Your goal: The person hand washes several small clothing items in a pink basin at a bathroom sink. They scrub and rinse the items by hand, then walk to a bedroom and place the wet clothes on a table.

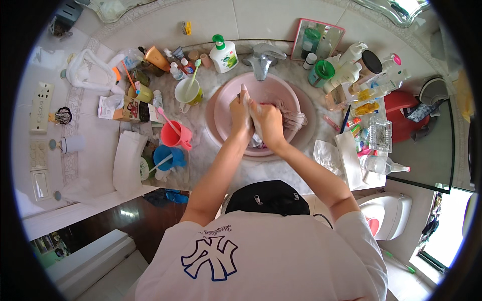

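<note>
My left hand (241, 118) and my right hand (269, 124) are pressed together above a pink plastic basin (222, 113), which sits in the washbasin of a marble counter. White lather coats both hands. My left fingers point towards the faucet (261, 62), while those of my right hand are curled against the left. Something whitish shows between the palms; whether it is cloth or only foam cannot be made out. Wet pale cloth (293, 116) lies bunched at the basin's right side, partly over its rim. More cloth (257, 141) shows below my wrists.
Behind the basin stands a soap pump bottle (224, 56). A white-and-green cup (188, 92), a red cup (176, 133) and a blue cup (167, 156) hold toothbrushes at left. A framed mirror (318, 39), a green-lidded jar (321, 73) and several bottles crowd the right.
</note>
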Available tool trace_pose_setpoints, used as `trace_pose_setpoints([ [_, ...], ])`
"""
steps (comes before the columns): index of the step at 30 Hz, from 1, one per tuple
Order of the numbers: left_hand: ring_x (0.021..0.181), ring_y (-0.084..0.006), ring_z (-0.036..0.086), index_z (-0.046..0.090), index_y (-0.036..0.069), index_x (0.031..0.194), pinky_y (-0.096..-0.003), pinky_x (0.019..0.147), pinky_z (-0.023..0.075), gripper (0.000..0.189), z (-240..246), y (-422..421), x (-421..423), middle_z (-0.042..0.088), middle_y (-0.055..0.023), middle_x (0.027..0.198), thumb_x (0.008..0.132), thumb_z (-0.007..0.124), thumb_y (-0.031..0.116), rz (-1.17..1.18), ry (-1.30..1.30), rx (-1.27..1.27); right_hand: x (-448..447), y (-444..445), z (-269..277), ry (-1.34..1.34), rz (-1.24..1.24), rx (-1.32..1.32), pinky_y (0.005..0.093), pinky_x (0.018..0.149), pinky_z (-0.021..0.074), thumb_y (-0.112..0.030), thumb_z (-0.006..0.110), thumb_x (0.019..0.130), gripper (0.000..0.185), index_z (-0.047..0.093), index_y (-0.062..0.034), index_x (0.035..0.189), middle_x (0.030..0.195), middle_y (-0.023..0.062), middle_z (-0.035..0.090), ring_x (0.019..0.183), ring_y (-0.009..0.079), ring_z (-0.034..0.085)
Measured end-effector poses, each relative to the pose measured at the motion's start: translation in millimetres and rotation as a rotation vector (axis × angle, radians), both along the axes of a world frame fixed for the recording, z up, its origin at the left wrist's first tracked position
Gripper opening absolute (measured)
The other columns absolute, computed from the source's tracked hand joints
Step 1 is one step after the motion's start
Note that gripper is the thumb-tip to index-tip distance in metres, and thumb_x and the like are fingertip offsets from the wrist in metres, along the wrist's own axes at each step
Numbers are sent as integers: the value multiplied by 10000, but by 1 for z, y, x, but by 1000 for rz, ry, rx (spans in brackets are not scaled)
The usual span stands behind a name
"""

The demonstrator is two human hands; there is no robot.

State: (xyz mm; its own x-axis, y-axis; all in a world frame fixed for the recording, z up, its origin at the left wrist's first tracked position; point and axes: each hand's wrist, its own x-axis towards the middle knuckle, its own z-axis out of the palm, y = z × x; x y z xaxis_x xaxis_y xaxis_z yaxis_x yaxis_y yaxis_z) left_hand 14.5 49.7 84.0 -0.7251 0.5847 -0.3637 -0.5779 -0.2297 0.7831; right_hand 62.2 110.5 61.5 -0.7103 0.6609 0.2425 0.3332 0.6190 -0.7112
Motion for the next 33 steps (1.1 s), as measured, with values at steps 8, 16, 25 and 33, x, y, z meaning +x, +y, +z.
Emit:
trace_pose_setpoints([
  [8,555,-54,376,509,104,760,-248,497,353,342,-3,-1,5,402,59,634,950,463,385,-11,123,21,3,3,1,-167,-134,-82,477,567,475,-290,496,907,394,621,31,715,617,255,562,576,423,581],
  [16,926,-155,561,491,54,1075,-319,887,472,413,2,-18,-9,526,-32,999,926,476,439,-126,-64,144,22,48,2,111,-112,-414,348,462,330,-391,487,928,525,518,39,628,459,91,384,452,158,323],
  [25,1028,-111,537,489,47,1218,-278,891,437,344,21,-38,-28,550,-35,1147,916,525,210,-509,130,59,49,52,32,161,211,-749,256,667,447,-420,477,930,420,558,-56,1122,899,63,600,755,96,537],
  [33,825,-60,538,583,-20,1089,-212,736,436,269,28,-40,-64,605,-1,934,873,609,138,-836,516,-229,45,62,40,32,459,-669,210,746,387,-285,598,886,232,559,-57,887,814,-40,512,774,56,457],
])
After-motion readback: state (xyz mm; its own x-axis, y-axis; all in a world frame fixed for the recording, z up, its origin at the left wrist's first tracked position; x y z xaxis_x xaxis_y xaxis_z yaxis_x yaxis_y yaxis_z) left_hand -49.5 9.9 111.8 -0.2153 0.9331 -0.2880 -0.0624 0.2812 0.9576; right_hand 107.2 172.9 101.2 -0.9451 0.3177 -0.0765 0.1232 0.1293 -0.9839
